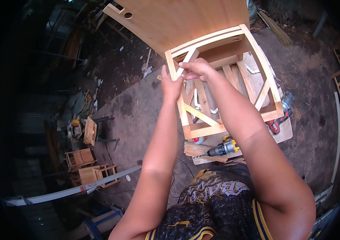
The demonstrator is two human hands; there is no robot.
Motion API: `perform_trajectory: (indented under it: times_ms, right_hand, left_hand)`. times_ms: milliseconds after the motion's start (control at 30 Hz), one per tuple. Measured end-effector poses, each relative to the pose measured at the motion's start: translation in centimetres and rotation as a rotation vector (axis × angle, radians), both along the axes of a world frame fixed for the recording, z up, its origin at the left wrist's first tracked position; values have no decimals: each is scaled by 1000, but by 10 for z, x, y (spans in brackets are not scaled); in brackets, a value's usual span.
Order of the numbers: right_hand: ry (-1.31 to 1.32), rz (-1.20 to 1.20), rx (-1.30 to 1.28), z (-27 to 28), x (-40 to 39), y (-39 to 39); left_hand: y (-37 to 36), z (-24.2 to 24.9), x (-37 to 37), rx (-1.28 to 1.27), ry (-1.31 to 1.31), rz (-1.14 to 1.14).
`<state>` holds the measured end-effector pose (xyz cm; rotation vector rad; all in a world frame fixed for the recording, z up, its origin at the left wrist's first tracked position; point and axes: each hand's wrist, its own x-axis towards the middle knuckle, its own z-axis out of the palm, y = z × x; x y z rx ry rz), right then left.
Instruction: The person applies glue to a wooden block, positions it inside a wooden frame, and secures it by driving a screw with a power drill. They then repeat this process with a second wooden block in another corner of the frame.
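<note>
A pale wooden frame (pixel 274 82) with slatted parts below it stands in front of me, joined to a broad plywood panel (pixel 186 18). My right hand (pixel 197 70) pinches a short wooden corner brace (pixel 190 56) set diagonally across the frame's far left corner. Against the frame's left rail rests my left hand (pixel 171 85), its fingers on the outer side and its thumb by the brace's lower end. Another diagonal brace (pixel 200 115) spans the near left corner, and a third brace (pixel 262 95) the near right one.
A yellow drill (pixel 226 146) with a bit lies by the frame's near edge, beside wood offcuts (pixel 196 149). To the right is a red power tool (pixel 277 124). Small wooden chairs (pixel 92 172) stand at left near a long metal bar (pixel 74 191). A broom (pixel 276 28) lies at the back.
</note>
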<state>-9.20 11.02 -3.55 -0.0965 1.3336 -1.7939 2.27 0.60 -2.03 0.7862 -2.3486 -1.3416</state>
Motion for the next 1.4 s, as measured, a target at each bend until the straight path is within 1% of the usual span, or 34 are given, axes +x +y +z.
perform_trajectory:
  times_ms: [33,67,100,167,200,333,433,500,600,833,900,1000,1067,1200,1300,1400]
  right_hand:
    - [4,-24,21,2,1,0]
    - [8,-46,41,4,2,-1]
    - [9,-41,37,4,2,-2]
    - [-8,-24,21,2,1,-2]
    - [-8,-24,18,3,1,-3]
    - [14,-21,-4,9,6,3]
    - [-3,-5,17,15,5,5]
    - [-18,6,35,16,5,3]
    - [-7,-8,17,14,4,3]
    - [-4,-16,5,9,6,2]
    - [-3,-9,12,7,5,-1]
    - [6,-4,1,5,4,-1]
    - [7,-15,-32,11,7,2]
    - [6,-9,-43,3,3,-1]
    - [-6,-14,-47,0,4,-2]
    - [7,-25,-59,0,4,-2]
  left_hand:
    - [-5,0,3,306,184,-62]
    - [-11,0,8,593,225,-135]
    - [-18,-2,10,589,228,-130]
    - [-29,-8,12,917,185,-118]
    - [-27,-6,9,946,164,-102]
    - [-29,0,3,994,77,-129]
    - [-29,-4,4,958,74,-117]
    - [-27,-8,2,840,76,-85]
    - [-22,-8,1,809,76,-39]
    - [-23,-10,1,792,75,-35]
    - [-25,-11,2,764,76,-84]
    - [-25,-10,1,730,61,-83]
    - [-26,-10,2,732,57,-99]
    - [-30,-7,3,778,19,-161]
    - [-29,-5,7,811,53,-194]
    - [-29,-6,6,827,44,-179]
